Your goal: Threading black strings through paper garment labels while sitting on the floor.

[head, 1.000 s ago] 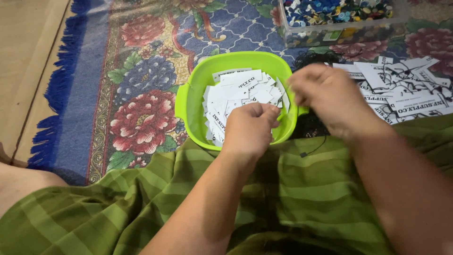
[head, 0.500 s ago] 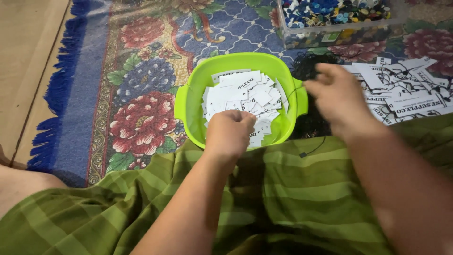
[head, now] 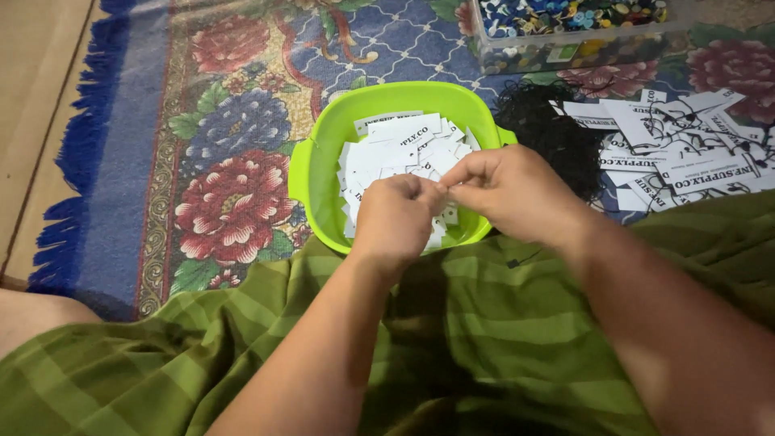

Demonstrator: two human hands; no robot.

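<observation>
**Both hands pinching over green tub of paper tags**

Bare tan floor point(head: 36, 105) is showing at far left. A floral rug point(head: 218, 153) with a blue fringed border is lying beside it, red and blue flowers on it. A green striped cloth point(head: 484, 339) is covering the person's lap along the bottom edge.

A lime green tub point(head: 311, 173) is sitting on the rug at centre, just beyond the lap. White paper tags point(head: 395, 149) with black print are piling inside it.

Left hand point(head: 395, 214) is hovering over the tub's near edge, fingers curled in, tips pressed together; what it is pinching is too small to tell. Right hand point(head: 508, 190) is meeting it fingertip to fingertip, thumb and forefinger pinching too. Both are partly blocking the tub's near rim.

A black tangle of string point(head: 549, 133) is lying on the rug just right of the tub. A clear plastic box point(head: 565, 40) of mixed coloured small pieces is standing behind it. A loose heap of white printed tags point(head: 686, 141) is spreading at far right, black strings over them.
</observation>
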